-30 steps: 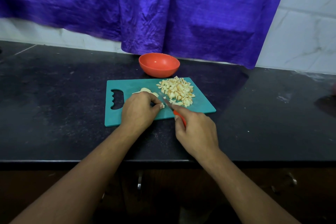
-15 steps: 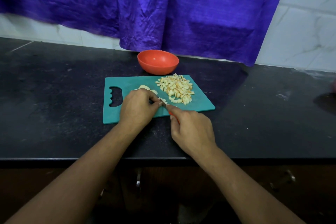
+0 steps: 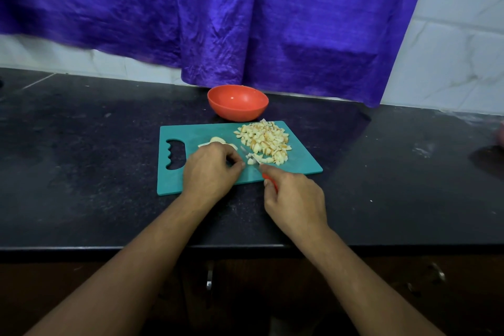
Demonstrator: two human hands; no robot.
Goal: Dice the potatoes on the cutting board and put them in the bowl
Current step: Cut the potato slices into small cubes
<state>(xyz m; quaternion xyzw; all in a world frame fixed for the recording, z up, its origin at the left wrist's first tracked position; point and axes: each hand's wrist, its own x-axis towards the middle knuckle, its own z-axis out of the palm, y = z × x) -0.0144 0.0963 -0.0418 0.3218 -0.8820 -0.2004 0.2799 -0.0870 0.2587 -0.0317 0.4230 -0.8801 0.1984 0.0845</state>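
Note:
A teal cutting board [image 3: 196, 132] lies on the black counter, handle hole to the left. A heap of diced potato [image 3: 264, 140] covers its right half. My left hand [image 3: 211, 170] has its fingers curled over uncut potato slices [image 3: 217, 141], whose ends show beyond my knuckles. My right hand [image 3: 294, 200] grips the red handle of a knife [image 3: 252, 159]; its blade lies on the board between my left fingertips and the heap, among a few fresh dice. The orange bowl [image 3: 237, 102] stands empty just behind the board.
A purple curtain [image 3: 245, 22] hangs down to the counter behind the bowl. The black counter [image 3: 81, 158] stretches wide to both sides, its front edge near my forearms. A dark smudge and a pinkish object [image 3: 500, 136] sit at the far right edge.
The knife has moved slightly along the slices while cutting, and my left hand has barely shifted. The view has drifted a little.

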